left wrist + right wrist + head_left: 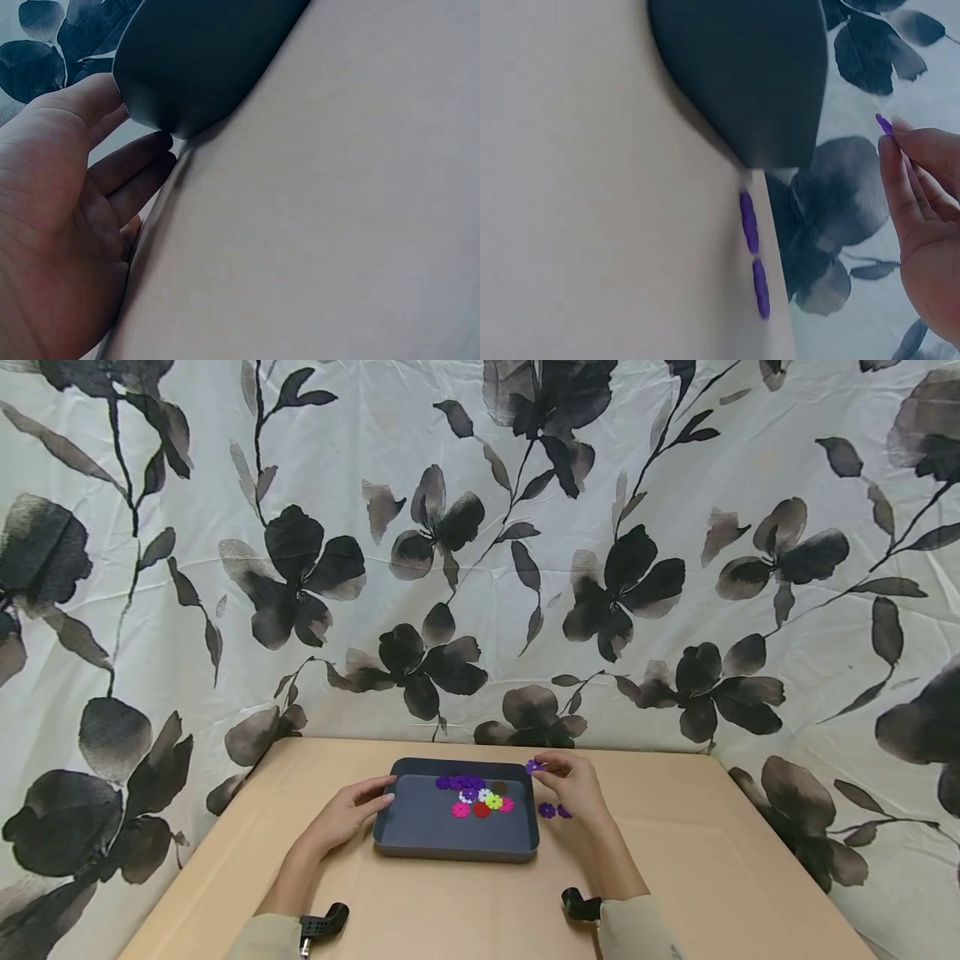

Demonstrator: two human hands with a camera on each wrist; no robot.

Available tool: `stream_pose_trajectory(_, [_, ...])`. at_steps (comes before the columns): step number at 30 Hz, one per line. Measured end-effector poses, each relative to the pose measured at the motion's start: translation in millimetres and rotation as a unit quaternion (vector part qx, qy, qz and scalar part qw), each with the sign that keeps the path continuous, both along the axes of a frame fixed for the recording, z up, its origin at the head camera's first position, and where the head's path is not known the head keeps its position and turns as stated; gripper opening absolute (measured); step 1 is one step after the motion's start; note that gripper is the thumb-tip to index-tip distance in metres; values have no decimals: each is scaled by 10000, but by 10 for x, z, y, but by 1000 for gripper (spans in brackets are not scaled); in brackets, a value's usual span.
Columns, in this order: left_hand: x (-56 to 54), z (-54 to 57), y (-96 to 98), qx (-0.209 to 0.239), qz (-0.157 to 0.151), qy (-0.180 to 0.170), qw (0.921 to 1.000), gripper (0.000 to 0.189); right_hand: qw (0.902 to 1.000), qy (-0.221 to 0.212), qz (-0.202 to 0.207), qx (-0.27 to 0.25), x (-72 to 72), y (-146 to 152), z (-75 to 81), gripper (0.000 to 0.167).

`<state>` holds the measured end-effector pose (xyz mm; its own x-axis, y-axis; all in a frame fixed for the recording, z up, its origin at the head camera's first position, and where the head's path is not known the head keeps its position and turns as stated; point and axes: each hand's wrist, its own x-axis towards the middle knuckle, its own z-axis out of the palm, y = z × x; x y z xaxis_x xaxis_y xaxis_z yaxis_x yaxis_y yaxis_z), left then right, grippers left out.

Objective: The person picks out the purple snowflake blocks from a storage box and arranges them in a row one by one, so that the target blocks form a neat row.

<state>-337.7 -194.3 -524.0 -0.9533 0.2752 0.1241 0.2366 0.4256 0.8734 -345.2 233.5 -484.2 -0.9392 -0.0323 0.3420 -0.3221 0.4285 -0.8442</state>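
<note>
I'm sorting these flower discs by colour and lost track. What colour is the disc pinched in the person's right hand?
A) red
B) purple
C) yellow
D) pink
B: the right hand pinches a purple disc in its fingers just past the far right corner of the dark tray, and the right wrist view shows the same purple edge at the fingertips.

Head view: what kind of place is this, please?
Probably a staged recording corner, not a lived-in room: a floral cloth hangs as backdrop, a plain table holds only a tray of plastic discs, and both wrists carry cameras.
</note>
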Motion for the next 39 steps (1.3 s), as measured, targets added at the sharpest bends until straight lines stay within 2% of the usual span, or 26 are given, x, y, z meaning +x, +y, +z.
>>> stream_pose_trajectory(9, [-6,-3,-5,-13,37,-92,9999,58,9985,-259,477,63,-3,380,-64,21])
stream_pose_trajectory(15, [-25,-17,-3,-48,103,-132,9998,59,9972,-445,598,114,1,607,-150,23])
stream_pose_trajectory(20, [-21,-21,-6,-27,71,-107,9999,59,9958,-674,602,151,17,757,-202,24])
stream_pose_trajectory(30, [-10,-12,-1,13,-3,10,10000,55,9908,-1144,486,537,61,911,-230,26])
stream_pose_trajectory(36, [-18,-24,12,31,29,-51,10000,56,9881,-1440,425,329,91,948,-286,22])
stream_pose_trajectory(39, [-12,-25,1,-27,27,-26,10000,57,9864,-1547,367,419,91,946,-322,19])
